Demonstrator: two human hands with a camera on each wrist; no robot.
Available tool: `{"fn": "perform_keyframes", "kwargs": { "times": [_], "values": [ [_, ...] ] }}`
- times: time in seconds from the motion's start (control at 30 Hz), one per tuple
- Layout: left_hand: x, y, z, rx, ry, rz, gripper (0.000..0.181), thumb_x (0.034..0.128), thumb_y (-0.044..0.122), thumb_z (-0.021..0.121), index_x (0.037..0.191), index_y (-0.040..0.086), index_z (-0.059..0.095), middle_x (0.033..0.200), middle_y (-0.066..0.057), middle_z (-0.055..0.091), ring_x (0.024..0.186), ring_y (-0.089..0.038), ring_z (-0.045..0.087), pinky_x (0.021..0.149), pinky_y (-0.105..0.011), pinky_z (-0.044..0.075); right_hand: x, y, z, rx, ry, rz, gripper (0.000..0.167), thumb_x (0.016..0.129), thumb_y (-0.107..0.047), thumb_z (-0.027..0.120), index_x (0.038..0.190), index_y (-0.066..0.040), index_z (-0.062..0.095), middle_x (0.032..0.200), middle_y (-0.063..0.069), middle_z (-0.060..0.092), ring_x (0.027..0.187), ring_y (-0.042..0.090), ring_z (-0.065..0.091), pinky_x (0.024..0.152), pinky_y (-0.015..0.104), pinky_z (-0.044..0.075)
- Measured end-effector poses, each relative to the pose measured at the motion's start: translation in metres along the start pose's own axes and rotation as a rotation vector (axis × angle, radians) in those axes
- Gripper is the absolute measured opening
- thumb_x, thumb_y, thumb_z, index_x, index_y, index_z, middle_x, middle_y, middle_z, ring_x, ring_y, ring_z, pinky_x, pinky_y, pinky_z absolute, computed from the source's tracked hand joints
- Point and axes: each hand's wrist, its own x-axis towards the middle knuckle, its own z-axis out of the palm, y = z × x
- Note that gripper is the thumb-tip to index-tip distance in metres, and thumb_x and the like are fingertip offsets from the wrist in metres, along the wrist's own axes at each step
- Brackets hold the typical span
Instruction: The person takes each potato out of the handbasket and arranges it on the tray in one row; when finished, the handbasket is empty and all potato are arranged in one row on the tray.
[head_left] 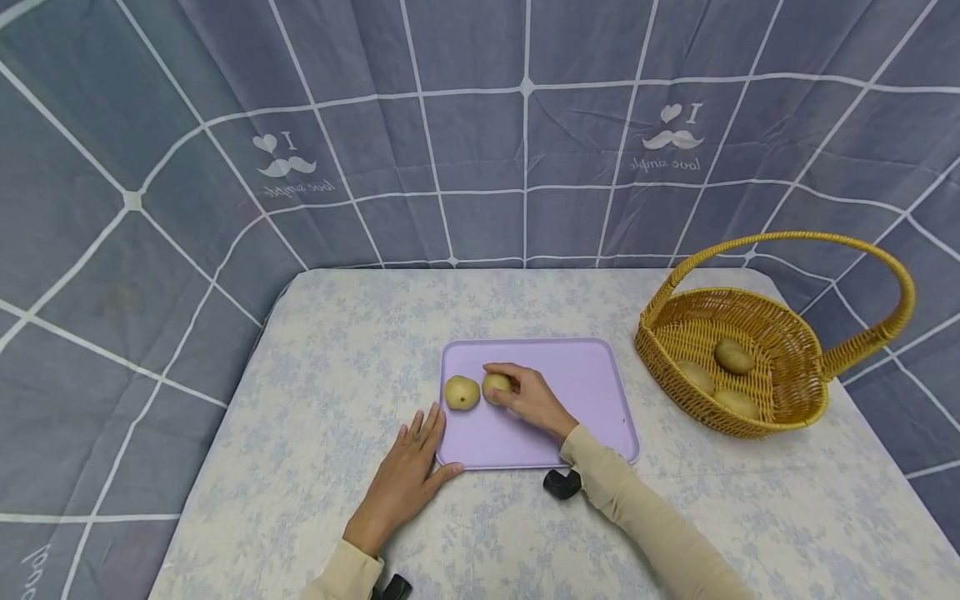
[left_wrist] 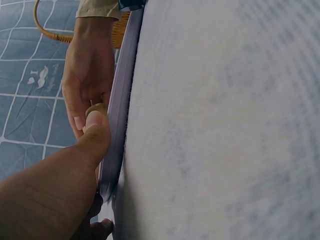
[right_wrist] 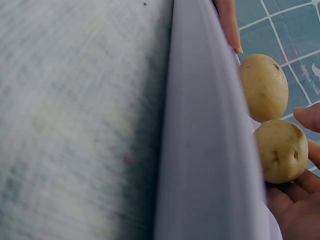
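The right hand [head_left: 534,402] curls around a potato [head_left: 496,383], thumb on the near side and fingers on the far side; the right wrist view shows one fingertip standing slightly off the skin, so how firmly it grips cannot be told. This potato sits in the left part of a lilac tray [head_left: 577,400], just right of a second potato [head_left: 462,393]. The left hand [head_left: 407,477] lies with straight fingers at the tray's near left corner, thumb along the near rim, no potato in its grasp. To the far right stands a wicker basket [head_left: 678,317] with three more potatoes [head_left: 733,356] inside.

The curled-around potato looks smooth, pale and rounded. It should be firm, modest in weight and hard to damage, though liable to roll. The best hold is probably around its widest part, thumb opposite fingers, squeezing lightly.
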Motion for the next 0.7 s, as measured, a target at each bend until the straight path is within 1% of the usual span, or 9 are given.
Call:
{"fn": "perform_keyframes", "kwargs": {
  "times": [0.13, 0.3, 0.53, 0.7],
  "values": [
    [0.0002, 0.0001, -0.0001, -0.007, 0.0, 0.001, 0.085, 0.0911, 0.054, 0.055, 0.151, 0.004, 0.022, 0.157, -0.011, 0.02, 0.146, -0.031, 0.015, 0.119, -0.048, 0.013, 0.0005, -0.0004, -0.0014, -0.021, 0.006, -0.018, 0.043, 0.09, -0.015, 0.067, 0.131, -0.005, 0.058, 0.13, 0.011, 0.06, 0.114, 0.023, 0.059, 0.093, 0.038, 0.051],
    [0.0006, 0.0003, 0.0, -0.01, -0.002, -0.001, 0.085, 0.0912, 0.055, 0.054, 0.151, 0.005, 0.022, 0.157, -0.01, 0.019, 0.146, -0.03, 0.015, 0.119, -0.048, 0.012, 0.0008, 0.0001, -0.003, -0.058, 0.007, -0.016, 0.042, 0.09, -0.014, 0.067, 0.131, -0.008, 0.059, 0.131, 0.009, 0.06, 0.113, 0.021, 0.058, 0.092, 0.038, 0.051],
    [0.0008, 0.0, 0.0009, -0.009, 0.006, 0.005, 0.084, 0.0913, 0.054, 0.055, 0.151, 0.005, 0.023, 0.157, -0.01, 0.02, 0.146, -0.031, 0.015, 0.119, -0.049, 0.014, 0.0012, 0.0012, -0.0045, -0.084, 0.014, -0.037, 0.044, 0.088, -0.011, 0.069, 0.131, -0.009, 0.059, 0.134, 0.009, 0.057, 0.124, 0.026, 0.053, 0.102, 0.041, 0.046],
    [0.0004, -0.0003, 0.0011, -0.007, 0.003, 0.003, 0.084, 0.0911, 0.053, 0.055, 0.151, 0.005, 0.023, 0.157, -0.01, 0.02, 0.146, -0.031, 0.015, 0.119, -0.049, 0.013, 0.0017, 0.002, -0.0054, -0.088, 0.011, -0.04, 0.046, 0.088, -0.011, 0.07, 0.132, -0.008, 0.058, 0.134, 0.009, 0.057, 0.125, 0.025, 0.052, 0.103, 0.041, 0.045]
  ]
}}
